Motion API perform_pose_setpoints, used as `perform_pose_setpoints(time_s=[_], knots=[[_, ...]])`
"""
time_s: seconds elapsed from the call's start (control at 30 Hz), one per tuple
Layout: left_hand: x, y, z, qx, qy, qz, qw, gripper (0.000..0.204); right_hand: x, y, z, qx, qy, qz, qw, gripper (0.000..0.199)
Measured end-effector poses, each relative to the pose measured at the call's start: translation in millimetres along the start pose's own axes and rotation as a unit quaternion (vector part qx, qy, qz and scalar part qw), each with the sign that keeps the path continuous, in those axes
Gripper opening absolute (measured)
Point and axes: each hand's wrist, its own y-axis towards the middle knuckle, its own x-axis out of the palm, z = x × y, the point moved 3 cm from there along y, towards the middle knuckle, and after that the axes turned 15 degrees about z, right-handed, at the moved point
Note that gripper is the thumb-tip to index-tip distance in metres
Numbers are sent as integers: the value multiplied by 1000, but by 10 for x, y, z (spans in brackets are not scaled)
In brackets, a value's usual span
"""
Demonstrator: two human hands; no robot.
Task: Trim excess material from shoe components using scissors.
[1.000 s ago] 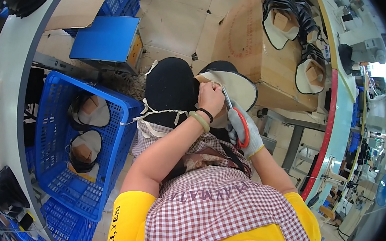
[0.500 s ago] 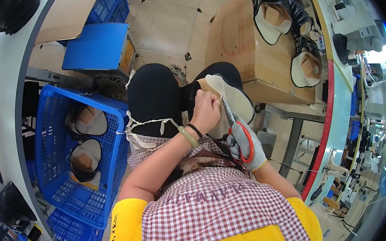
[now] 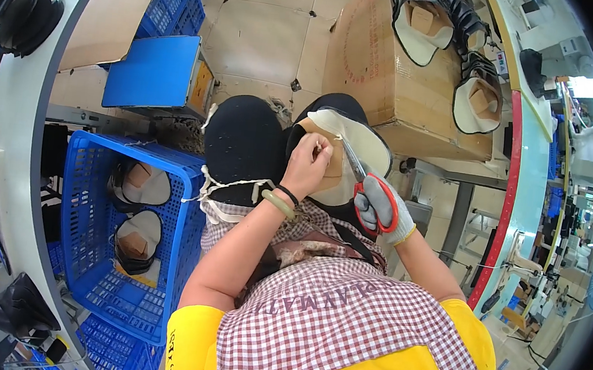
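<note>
Across my lap lies a black shoe upper with a cream lining and a tan piece inside it. My right hand, in a grey-white glove, is closed round the red handles of a pair of scissors. Their blades point away from me over the lining, close together. My left hand is bare, its fingers pinched above the tan piece, left of the blade tips. Whatever may be between those fingertips is too small to tell. Pale scrap strips hang over my black-covered left knee.
On my left stands a blue crate with several lined shoe uppers inside, beside a grey-white table edge. A blue-topped stool stands ahead. More uppers rest on a cardboard box at the far right.
My left hand has shifted left, away from the scissors, its fingertips now apart from the blades. The right hand still grips the scissors, in nearly the same place.
</note>
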Motion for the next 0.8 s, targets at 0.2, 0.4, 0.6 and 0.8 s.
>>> perform_pose_setpoints(time_s=[0.2, 0.4, 0.6, 0.8], knots=[[19, 84, 122, 40, 143, 96, 984, 24, 155, 46, -44, -4, -19, -27, 999, 25], [36, 48, 4, -42, 68, 112, 990, 16, 156, -27, -83, -5, -37, -30, 999, 50], [-21, -31, -81, -161, -79, 67, 981, 11, 134, -143, -156, -43, -77, -47, 995, 54], [-75, -44, -11, -226, -145, 40, 962, 12, 18, -71, -285, -43, -120, -90, 988, 55]])
